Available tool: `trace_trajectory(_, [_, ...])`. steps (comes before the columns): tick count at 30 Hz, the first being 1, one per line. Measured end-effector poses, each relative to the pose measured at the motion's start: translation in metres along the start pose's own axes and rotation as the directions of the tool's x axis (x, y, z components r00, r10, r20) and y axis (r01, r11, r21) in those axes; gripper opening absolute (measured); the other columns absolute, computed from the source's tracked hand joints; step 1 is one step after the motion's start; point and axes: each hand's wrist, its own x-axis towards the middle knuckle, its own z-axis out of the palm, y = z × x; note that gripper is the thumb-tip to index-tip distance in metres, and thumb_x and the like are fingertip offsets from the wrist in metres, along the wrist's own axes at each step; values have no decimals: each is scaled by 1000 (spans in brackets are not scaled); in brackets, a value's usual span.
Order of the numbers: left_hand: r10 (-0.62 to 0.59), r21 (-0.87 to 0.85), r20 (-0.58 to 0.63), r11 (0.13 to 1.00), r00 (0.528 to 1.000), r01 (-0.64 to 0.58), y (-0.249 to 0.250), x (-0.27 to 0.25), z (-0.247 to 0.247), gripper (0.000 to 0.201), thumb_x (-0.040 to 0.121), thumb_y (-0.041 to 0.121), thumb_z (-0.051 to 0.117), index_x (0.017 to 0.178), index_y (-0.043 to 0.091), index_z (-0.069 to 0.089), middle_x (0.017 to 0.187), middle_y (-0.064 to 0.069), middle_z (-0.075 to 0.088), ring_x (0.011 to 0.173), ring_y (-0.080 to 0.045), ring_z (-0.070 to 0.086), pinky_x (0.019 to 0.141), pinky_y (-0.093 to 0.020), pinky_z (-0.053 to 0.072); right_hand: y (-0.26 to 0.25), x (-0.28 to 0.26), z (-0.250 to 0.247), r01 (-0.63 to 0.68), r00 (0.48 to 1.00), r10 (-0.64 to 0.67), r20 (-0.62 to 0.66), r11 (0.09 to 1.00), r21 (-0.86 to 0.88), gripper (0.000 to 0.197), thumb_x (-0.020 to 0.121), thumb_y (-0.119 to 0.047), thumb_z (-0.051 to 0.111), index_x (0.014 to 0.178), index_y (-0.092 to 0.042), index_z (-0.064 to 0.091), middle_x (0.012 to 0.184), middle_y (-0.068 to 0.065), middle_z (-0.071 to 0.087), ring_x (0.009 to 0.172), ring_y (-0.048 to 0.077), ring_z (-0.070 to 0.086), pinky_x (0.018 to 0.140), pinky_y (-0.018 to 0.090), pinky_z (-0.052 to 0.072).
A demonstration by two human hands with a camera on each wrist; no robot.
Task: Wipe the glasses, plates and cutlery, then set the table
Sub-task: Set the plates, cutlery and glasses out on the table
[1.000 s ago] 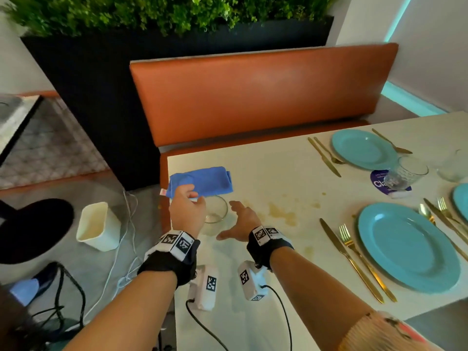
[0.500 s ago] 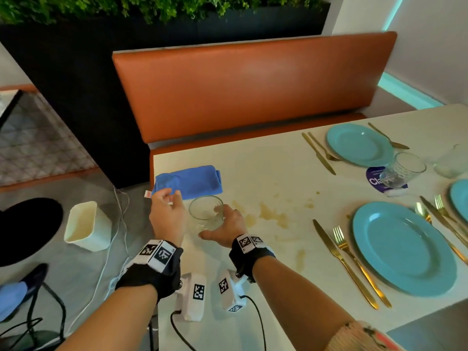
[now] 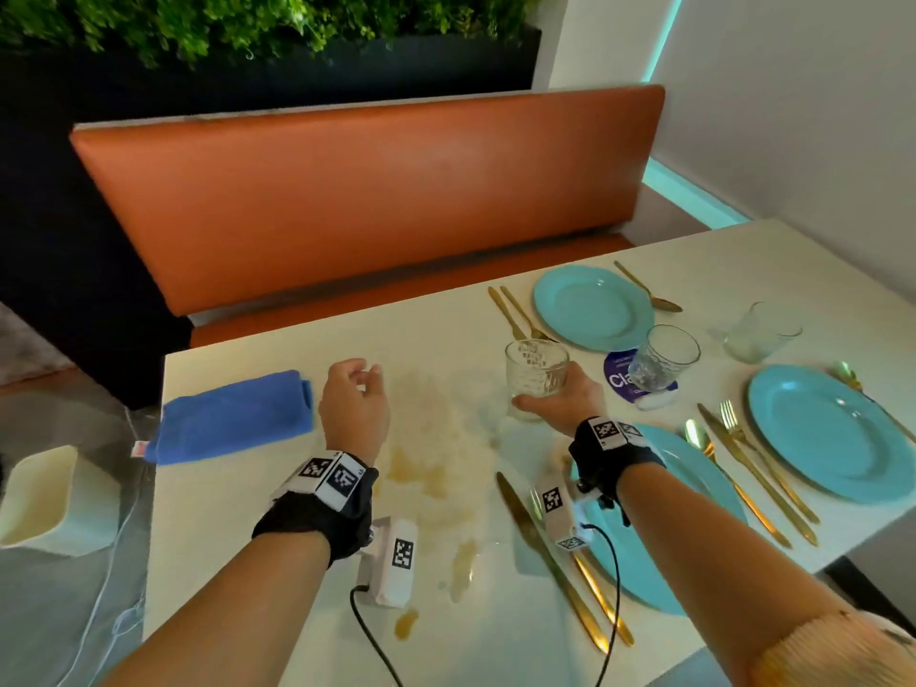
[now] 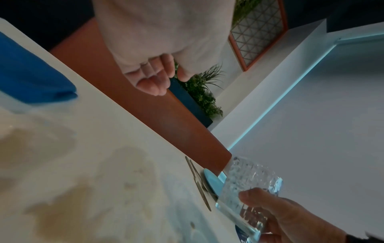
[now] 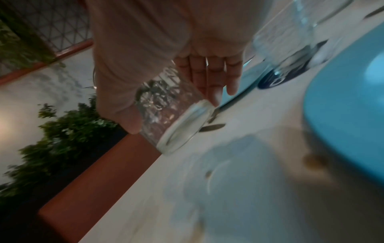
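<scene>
My right hand (image 3: 560,399) grips a clear patterned glass (image 3: 536,374) near its base and holds it just above the white table (image 3: 257,513), between the far plate (image 3: 592,307) and the near plate (image 3: 694,493). The right wrist view shows the thumb and fingers (image 5: 209,78) wrapped round the glass (image 5: 170,115). My left hand (image 3: 354,409) hovers empty with loosely curled fingers (image 4: 152,82), just right of the folded blue cloth (image 3: 233,414). The left wrist view catches the same glass (image 4: 247,192) at lower right.
Two more glasses (image 3: 661,359) (image 3: 758,332) stand near a purple coaster (image 3: 619,376). A third teal plate (image 3: 832,428) lies at right. Gold knives, forks and spoons (image 3: 550,557) flank the plates. Brown spill stains (image 3: 421,468) mark the table. An orange bench (image 3: 367,200) runs behind.
My right hand took hold of the glass beside the cloth, lifted it and carried it right toward the plates. My left hand let go of the cloth and drew back.
</scene>
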Motion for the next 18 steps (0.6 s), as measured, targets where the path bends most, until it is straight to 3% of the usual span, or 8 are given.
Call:
trace_trajectory(5, [3, 37, 86, 999, 996, -6, 16, -2, 45, 29, 95, 19, 52, 120, 4, 54, 119, -12, 62, 104, -27, 60, 83, -24, 38, 47, 36, -21, -109, 992, 108, -61, 994, -3, 82, 59, -46, 80, 126, -13, 47, 121, 10, 61, 112, 27, 56, 93, 36, 50])
trace_trajectory(10, [3, 83, 160, 996, 987, -17, 20, -5, 77, 28, 94, 18, 54, 120, 6, 53, 114, -9, 63, 89, -17, 55, 80, -24, 38, 75, 51, -22, -133, 989, 133, -60, 991, 12, 80, 59, -41, 81, 125, -11, 48, 122, 10, 61, 113, 28, 57, 94, 36, 51])
trace_trajectory(14, [-13, 98, 197, 995, 980, -6, 20, -8, 94, 28, 94, 18, 54, 120, 7, 54, 112, -7, 63, 98, -24, 60, 80, -24, 39, 87, 56, -19, -145, 988, 147, -45, 988, 42, 81, 65, -39, 81, 131, -12, 42, 129, 11, 55, 119, 29, 51, 97, 35, 43])
trace_trajectory(18, [-38, 108, 210, 994, 977, 15, 22, -10, 105, 27, 93, 17, 55, 119, 8, 54, 107, -5, 63, 99, -23, 60, 81, -25, 40, 89, 55, -13, -119, 993, 121, -10, 989, 88, 85, 62, -41, 82, 132, -15, 43, 129, 7, 56, 119, 25, 52, 97, 32, 42])
